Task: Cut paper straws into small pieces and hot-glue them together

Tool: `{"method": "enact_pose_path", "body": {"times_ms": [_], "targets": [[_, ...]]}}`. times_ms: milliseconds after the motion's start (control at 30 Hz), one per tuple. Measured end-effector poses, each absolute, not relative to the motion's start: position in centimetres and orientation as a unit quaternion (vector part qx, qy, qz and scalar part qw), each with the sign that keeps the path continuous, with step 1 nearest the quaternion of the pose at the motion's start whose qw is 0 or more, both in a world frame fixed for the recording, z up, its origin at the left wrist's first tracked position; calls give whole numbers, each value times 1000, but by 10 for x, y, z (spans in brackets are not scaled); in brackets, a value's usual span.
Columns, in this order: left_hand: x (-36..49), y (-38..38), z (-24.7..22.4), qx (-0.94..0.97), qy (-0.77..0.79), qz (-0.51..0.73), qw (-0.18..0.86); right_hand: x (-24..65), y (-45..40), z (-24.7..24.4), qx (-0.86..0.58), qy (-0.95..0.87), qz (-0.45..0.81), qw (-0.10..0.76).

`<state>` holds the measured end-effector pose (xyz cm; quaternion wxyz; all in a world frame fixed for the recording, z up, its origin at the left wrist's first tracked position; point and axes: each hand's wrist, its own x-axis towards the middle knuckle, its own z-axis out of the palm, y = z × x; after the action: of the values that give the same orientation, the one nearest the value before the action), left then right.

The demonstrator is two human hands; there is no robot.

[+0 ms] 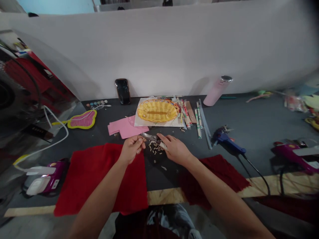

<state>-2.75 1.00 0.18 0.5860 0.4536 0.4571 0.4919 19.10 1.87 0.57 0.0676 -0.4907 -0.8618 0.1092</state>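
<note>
My right hand (174, 148) is wrapped round the handles of a pair of cutters (151, 137), whose blades point left toward my left hand. Thumb and fingers of my left hand (132, 147) are pinched together near the blade tips; what they hold is too small to make out. Under the cutters, many short pale pieces (156, 148) lie scattered on the dark table. Beneath my left hand and forearm is a bright red cloth (94, 172). Pink sheets (127, 127) lie just behind my left hand.
Behind the hands is a yellow woven basket (158, 111), with wrapped sticks (198, 121) beside it. A phone (123, 91) and pink bottle (217, 91) stand at the back. Rightward are a blue glue gun (229, 141), dark red cloth (224, 172) and purple device (296, 154); another (46, 176) is left.
</note>
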Motion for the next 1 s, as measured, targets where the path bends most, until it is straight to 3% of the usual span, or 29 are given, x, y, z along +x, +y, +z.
{"method": "enact_pose_path", "body": {"times_ms": [400,700,1000], "targets": [[-21,8,3,539,544,458,452,193,22,9,-497,-862,69,70],[-25,10,1,503,509,464,521,195,22,8,-484,-866,90,82],[-23,8,4,498,505,478,517,190,18,8,-486,-863,118,72]]}}
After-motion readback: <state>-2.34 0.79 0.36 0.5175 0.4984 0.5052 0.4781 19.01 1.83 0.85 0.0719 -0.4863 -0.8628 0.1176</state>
